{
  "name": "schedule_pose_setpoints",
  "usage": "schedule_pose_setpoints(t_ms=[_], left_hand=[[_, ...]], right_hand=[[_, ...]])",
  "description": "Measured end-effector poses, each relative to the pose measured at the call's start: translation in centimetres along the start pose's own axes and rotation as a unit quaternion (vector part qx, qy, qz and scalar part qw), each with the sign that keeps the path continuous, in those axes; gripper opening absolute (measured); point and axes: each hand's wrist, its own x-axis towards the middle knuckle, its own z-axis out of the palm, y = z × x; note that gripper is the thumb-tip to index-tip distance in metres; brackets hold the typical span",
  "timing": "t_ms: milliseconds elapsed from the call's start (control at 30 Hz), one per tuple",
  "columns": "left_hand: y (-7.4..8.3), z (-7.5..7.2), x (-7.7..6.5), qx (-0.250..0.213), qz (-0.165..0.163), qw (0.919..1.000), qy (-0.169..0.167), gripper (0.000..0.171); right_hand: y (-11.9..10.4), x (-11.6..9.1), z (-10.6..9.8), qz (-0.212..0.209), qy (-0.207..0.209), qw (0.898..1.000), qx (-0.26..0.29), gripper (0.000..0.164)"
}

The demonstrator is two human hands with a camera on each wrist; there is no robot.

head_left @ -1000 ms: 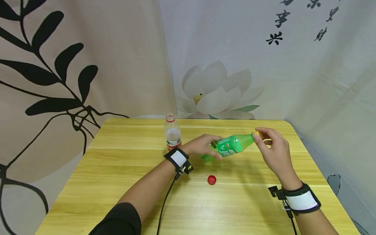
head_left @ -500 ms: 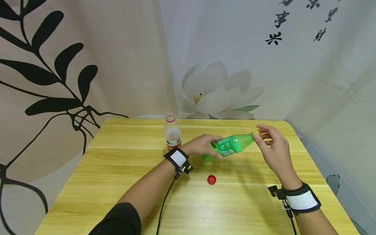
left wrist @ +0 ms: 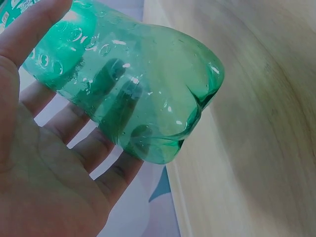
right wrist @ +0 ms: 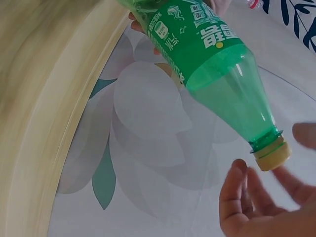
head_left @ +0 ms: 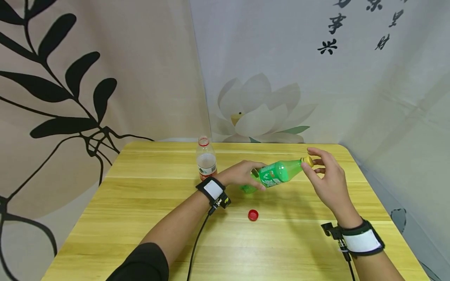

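My left hand (head_left: 244,173) grips a green plastic bottle (head_left: 281,171) round its lower half, its neck pointing right. Fingers show through the clear green wall near the base (left wrist: 163,94) in the left wrist view. A yellow cap (right wrist: 273,154) sits on the bottle's mouth. Around that cap, my right hand (head_left: 328,177) is spread, with thumb and fingers apart from it in the right wrist view. A loose red cap (head_left: 253,215) lies on the table in front of the bottle.
Behind my left wrist, a clear bottle (head_left: 206,158) with a red neck ring and no cap stands upright on the wooden table (head_left: 147,195). Cables trail from both wrist straps. A printed cloth backdrop (head_left: 158,58) hangs behind the table.
The fingers of my right hand have loosened from the yellow cap, which now shows more fully. My left hand and the green bottle have stayed in place.
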Motion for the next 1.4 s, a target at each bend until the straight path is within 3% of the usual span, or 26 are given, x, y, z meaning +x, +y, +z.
schedule_pose_setpoints(t_ms=[133,300,600,933,1400], left_hand=[[-0.1,0.06,0.09,0.0,0.001,1.0,0.001,0.071],[-0.22,0.2,0.14,-0.001,0.001,1.0,-0.002,0.07],[-0.24,0.21,0.19,-0.001,0.001,1.0,0.0,0.069],[-0.24,0.2,0.16,-0.013,0.001,0.9999,-0.003,0.07],[-0.26,0.19,0.12,-0.008,0.0,1.0,0.0,0.068]], right_hand=[[0.08,0.08,0.05,0.013,0.008,1.0,-0.016,0.04],[0.15,0.02,0.07,-0.007,-0.002,1.0,-0.019,0.026],[0.07,0.09,-0.01,-0.006,-0.015,1.0,-0.005,0.041],[0.18,-0.15,0.1,-0.004,-0.027,0.999,-0.017,0.032],[-0.11,-0.21,-0.12,-0.024,-0.001,1.0,0.004,0.028]])
